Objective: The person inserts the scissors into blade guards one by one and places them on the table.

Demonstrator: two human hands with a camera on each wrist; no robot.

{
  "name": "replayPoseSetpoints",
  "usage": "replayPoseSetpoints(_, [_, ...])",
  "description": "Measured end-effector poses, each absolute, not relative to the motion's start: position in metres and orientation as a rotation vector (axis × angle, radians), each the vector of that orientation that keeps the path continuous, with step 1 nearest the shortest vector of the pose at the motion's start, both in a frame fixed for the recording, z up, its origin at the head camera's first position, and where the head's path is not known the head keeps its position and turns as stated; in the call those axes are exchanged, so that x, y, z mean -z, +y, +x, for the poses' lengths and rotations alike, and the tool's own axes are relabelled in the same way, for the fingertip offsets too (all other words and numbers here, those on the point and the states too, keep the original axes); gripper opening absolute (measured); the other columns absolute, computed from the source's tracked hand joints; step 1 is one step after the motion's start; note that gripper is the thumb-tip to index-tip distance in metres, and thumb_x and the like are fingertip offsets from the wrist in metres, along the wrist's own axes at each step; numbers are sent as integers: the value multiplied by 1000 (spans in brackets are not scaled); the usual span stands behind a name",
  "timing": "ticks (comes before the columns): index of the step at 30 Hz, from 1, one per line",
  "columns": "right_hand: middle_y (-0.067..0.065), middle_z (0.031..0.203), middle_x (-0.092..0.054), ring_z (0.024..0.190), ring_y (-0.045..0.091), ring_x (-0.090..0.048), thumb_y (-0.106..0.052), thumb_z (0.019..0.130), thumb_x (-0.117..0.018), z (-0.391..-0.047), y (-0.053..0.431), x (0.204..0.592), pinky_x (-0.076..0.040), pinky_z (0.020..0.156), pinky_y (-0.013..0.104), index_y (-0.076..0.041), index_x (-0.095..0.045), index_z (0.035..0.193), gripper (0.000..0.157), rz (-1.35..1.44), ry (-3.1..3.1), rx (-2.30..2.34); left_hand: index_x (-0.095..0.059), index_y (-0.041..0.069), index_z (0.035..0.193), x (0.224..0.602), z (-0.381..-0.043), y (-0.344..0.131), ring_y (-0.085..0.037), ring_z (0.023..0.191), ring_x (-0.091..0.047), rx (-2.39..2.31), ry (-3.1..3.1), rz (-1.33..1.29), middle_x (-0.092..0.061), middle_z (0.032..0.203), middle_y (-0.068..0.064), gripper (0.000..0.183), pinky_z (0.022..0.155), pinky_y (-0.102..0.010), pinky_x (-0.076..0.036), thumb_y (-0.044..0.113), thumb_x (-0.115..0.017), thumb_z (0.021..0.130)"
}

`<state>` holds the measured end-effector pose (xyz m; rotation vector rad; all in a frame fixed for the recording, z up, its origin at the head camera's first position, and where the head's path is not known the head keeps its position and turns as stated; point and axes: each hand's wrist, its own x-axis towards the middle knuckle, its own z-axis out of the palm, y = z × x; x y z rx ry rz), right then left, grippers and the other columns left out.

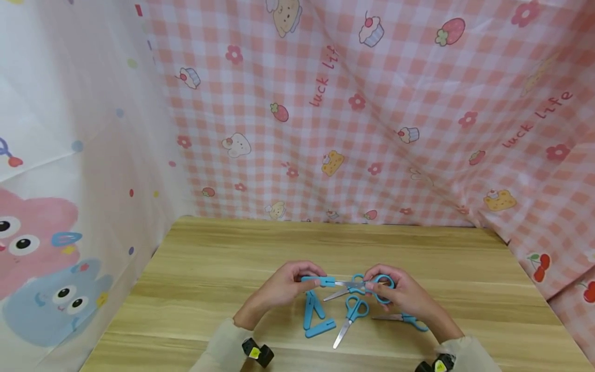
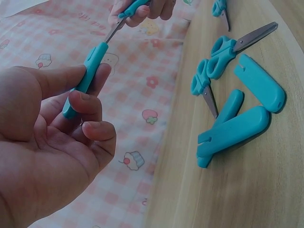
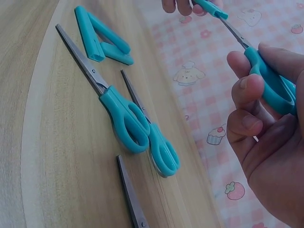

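Blue sheath [image 2: 91,69]: pinched between left fingers [image 2: 88,105] | scissors [image 3: 256,61]: gripped between right fingers [image 3: 248,92], tip at sheath

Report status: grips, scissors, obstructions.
Left grip pinches cover. Right grip holds scissors. Blades meet cover's mouth. Nothing visible between.

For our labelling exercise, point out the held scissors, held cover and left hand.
Held scissors [image 3: 260,68]: right wrist view, handle.
Held cover [image 2: 94,61]: left wrist view, body.
Left hand [image 2: 57,147]: left wrist view, palm.
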<state>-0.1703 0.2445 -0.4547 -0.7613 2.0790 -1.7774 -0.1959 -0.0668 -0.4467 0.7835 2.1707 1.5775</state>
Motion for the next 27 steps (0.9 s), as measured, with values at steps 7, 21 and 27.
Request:
replayPoseSetpoints(7, [5, 88, -69, 58, 3, -52, -9, 101, -55, -171, 240, 455, -48, 48, 23, 7, -54, 114, 20, -749, 2096, 1773, -68, 11, 114, 446, -196, -66, -17, 86, -63, -1584, 2168, 783, -72, 101, -5, 17, 72, -22, -48, 10, -61, 98])
replayPoseSetpoints(21, [6, 85, -71, 55, 4, -51, -11, 101, -57, -174, 234, 459, -46, 47, 22, 7, -55, 113, 22, -715, 2091, 1767, -69, 13, 113, 447, -197, -66, -29, 91, -63, -1571, 2170, 729, -73, 100, -3, 17, 74, -27, -49, 12, -62, 98])
replayPoseSetpoints(27, [4, 85, -71, 55, 5, -51, -13, 101, -57, -175, 230, 457, -46, 48, 21, 4, -56, 113, 21, -686, 2082, 1759, -70, 14, 112, 449, -199, -65, -14, 87, -63, -1563, 2180, 739, -73, 100, -2, 17, 74, -23, -49, 12, -63, 98])
